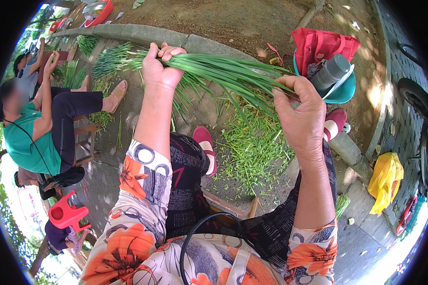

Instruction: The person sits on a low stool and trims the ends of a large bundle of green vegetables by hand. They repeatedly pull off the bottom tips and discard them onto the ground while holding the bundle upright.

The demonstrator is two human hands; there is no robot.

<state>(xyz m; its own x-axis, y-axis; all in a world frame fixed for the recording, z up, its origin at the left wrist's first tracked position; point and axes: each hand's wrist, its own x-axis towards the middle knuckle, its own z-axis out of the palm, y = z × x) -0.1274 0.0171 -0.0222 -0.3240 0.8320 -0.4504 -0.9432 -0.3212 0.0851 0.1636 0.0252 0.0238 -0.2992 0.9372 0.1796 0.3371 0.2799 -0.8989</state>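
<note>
A long bundle of green garlic chives [221, 69] stretches sideways in front of me. My left hand [163, 67] is closed around it near the paler stem ends, which stick out past the hand to the left. At the other end, my right hand [299, 110] pinches some leaf tips between thumb and fingers. On the ground between my feet lies a scatter of short cut green and yellowish pieces [253, 156]. More loose chives [192, 85] lie beneath the bundle, partly hidden by it.
Beyond the bundle runs a stone kerb [153, 35], with chive bunches [110, 58] lying before it. At right stands a teal basin [346, 91] holding a red bag [324, 44] and a grey flask [330, 73]. A yellow plastic bag [385, 181] lies farther right. Several people sit at left, near a red plastic chair [66, 212].
</note>
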